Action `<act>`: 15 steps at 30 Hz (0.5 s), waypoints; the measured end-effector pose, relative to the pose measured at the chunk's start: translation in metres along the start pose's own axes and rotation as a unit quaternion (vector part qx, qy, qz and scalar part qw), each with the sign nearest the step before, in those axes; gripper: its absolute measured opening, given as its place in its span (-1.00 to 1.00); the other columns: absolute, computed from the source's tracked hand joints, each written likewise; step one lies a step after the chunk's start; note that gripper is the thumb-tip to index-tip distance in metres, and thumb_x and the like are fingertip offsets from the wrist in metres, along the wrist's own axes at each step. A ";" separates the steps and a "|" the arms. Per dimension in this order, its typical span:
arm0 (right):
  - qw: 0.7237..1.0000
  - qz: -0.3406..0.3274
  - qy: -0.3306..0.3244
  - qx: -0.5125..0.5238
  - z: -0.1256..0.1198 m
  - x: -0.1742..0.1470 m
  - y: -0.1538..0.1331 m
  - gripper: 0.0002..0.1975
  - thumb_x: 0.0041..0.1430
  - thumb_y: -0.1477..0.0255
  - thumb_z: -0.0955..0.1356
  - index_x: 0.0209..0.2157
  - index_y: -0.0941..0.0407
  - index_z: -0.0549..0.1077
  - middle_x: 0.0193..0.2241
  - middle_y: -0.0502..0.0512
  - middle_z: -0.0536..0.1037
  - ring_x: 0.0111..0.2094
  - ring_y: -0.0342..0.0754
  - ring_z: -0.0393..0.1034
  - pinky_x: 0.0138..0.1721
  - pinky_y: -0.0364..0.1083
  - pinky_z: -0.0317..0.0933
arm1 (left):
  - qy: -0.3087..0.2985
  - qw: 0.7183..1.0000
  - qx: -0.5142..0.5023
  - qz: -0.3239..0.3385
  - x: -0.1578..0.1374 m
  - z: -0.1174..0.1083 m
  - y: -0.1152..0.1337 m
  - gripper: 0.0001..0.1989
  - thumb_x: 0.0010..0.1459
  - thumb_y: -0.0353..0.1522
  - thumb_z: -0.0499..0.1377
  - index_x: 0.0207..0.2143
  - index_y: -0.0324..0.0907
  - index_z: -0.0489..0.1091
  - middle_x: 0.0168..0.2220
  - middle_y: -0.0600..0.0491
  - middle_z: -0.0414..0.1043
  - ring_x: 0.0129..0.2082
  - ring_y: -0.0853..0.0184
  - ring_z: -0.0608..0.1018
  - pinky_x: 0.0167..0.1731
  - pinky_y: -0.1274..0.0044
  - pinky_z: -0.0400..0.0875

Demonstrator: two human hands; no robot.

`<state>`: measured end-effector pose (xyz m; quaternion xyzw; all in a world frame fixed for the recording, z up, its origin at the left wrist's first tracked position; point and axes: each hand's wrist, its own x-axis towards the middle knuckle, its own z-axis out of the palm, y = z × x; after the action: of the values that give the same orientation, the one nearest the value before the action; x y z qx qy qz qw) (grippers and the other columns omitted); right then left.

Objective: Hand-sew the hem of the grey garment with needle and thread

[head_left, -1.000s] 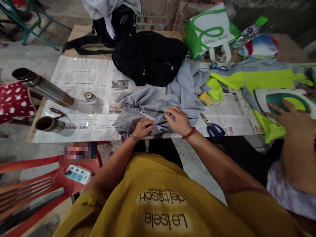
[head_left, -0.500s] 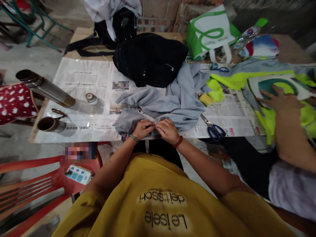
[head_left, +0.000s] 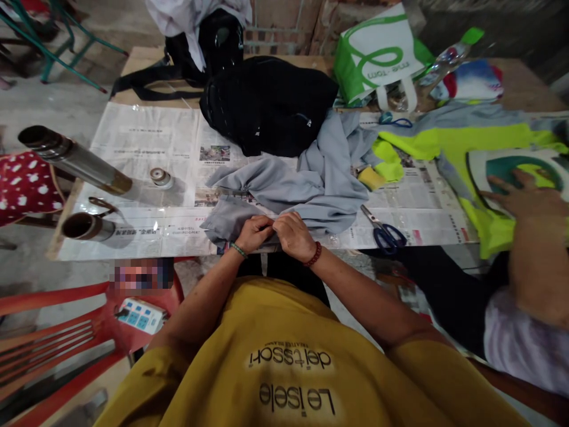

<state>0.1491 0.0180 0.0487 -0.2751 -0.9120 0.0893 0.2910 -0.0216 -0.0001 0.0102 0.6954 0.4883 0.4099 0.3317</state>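
Fingers [head_left: 263, 222] of your left hand [head_left: 251, 236] and right hand [head_left: 294, 237] grasp grey cloth [head_left: 333, 172] at the near edge of the surface [head_left: 527, 89]; your shirt [head_left: 284, 320] reads "Leisele deitssori"

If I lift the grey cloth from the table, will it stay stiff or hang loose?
The grey cloth will probably hang loose, since it lies in soft folds. Its thin-looking fabric suggests low weight. The near edge may resist, because the left hand and right hand appear to pinch it.
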 end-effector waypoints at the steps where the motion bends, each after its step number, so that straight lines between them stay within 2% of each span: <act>1: 1.000 0.001 -0.009 -0.001 -0.001 0.001 -0.002 -0.78 0.31 0.52 0.15 -0.32 0.12 0.38 -0.34 0.14 0.45 -0.22 -0.02 0.27 -0.12 0.01 0.14 | -0.002 1.000 0.003 0.001 0.000 0.000 -0.001 -0.83 0.12 -0.38 0.11 -0.47 -0.21 0.45 -0.52 0.12 0.44 -0.46 0.42 0.43 -0.29 0.55 0.35; 4: 0.999 -0.003 -0.030 0.019 -0.005 0.005 -0.009 -0.77 0.31 0.51 0.14 -0.31 0.11 0.39 -0.33 0.14 0.46 -0.21 -0.01 0.28 -0.10 0.04 0.17 | -0.001 1.000 0.019 0.013 -0.001 0.003 -0.004 -0.81 0.10 -0.36 0.11 -0.54 -0.21 0.41 -0.56 0.11 0.40 -0.47 0.40 0.42 -0.28 0.52 0.35; 7: 0.995 -0.004 -0.048 0.089 -0.010 0.014 -0.017 -0.76 0.33 0.44 0.13 -0.26 0.10 0.39 -0.26 0.16 0.49 -0.16 0.01 0.33 -0.05 0.06 0.21 | 0.019 0.999 0.013 0.047 -0.002 0.006 -0.008 -0.75 0.08 -0.34 0.11 -0.63 -0.19 0.31 -0.61 0.11 0.33 -0.51 0.39 0.38 -0.34 0.49 0.34; 9: 0.983 0.040 -0.039 0.178 -0.012 0.021 -0.025 -0.77 0.34 0.35 0.13 -0.23 0.09 0.37 -0.20 0.17 0.51 -0.12 -0.01 0.37 -0.04 0.04 0.25 | 0.038 0.997 -0.005 0.062 -0.003 0.006 -0.009 -0.70 0.11 -0.31 0.09 -0.65 -0.19 0.27 -0.63 0.11 0.31 -0.54 0.39 0.35 -0.40 0.48 0.34; 10: 0.967 0.088 -0.030 0.238 -0.012 0.024 -0.028 -0.77 0.35 0.30 0.14 -0.22 0.09 0.34 -0.19 0.15 0.51 -0.15 -0.04 0.41 -0.07 0.01 0.29 | 0.039 0.997 -0.011 0.064 -0.003 0.006 -0.009 -0.68 0.12 -0.29 0.09 -0.66 -0.18 0.26 -0.64 0.11 0.31 -0.56 0.39 0.35 -0.41 0.48 0.33; 11: 0.939 0.150 -0.019 0.308 -0.012 0.026 -0.032 -0.76 0.34 0.23 0.15 -0.20 0.07 0.31 -0.21 0.12 0.52 -0.22 -0.07 0.44 -0.14 -0.02 0.34 | 0.032 0.997 -0.012 0.063 -0.003 0.006 -0.009 -0.66 0.13 -0.26 0.10 -0.67 -0.18 0.25 -0.64 0.11 0.30 -0.56 0.40 0.34 -0.42 0.49 0.34; 12: 0.898 0.215 -0.009 0.383 -0.013 0.029 -0.035 -0.74 0.33 0.17 0.16 -0.18 0.05 0.28 -0.27 0.07 0.53 -0.32 -0.11 0.46 -0.23 -0.06 0.37 | 0.020 0.998 -0.011 0.059 -0.003 0.005 -0.008 -0.63 0.14 -0.24 0.10 -0.68 -0.18 0.23 -0.65 0.10 0.30 -0.57 0.40 0.34 -0.42 0.49 0.34; 14: 0.790 0.319 0.002 0.524 -0.016 0.034 -0.037 -0.69 0.27 0.08 0.22 -0.17 0.03 0.22 -0.40 -0.05 0.50 -0.50 -0.17 0.42 -0.42 -0.13 0.36 | 0.000 0.999 0.002 0.046 -0.003 0.005 -0.007 -0.60 0.15 -0.22 0.10 -0.70 -0.17 0.20 -0.66 0.10 0.29 -0.57 0.41 0.34 -0.42 0.51 0.35; 15: 0.736 0.346 0.002 0.581 -0.019 0.037 -0.036 -0.66 0.22 0.07 0.27 -0.17 0.03 0.21 -0.45 -0.10 0.48 -0.54 -0.19 0.41 -0.46 -0.16 0.35 | -0.001 0.999 0.012 0.037 -0.002 0.004 -0.006 -0.60 0.15 -0.23 0.10 -0.70 -0.16 0.20 -0.66 0.10 0.29 -0.57 0.41 0.34 -0.42 0.51 0.35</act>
<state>0.1185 0.0090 0.0935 -0.3491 -0.5238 0.6961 0.3453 -0.0206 -0.0005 0.0022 0.7173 0.4672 0.4148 0.3084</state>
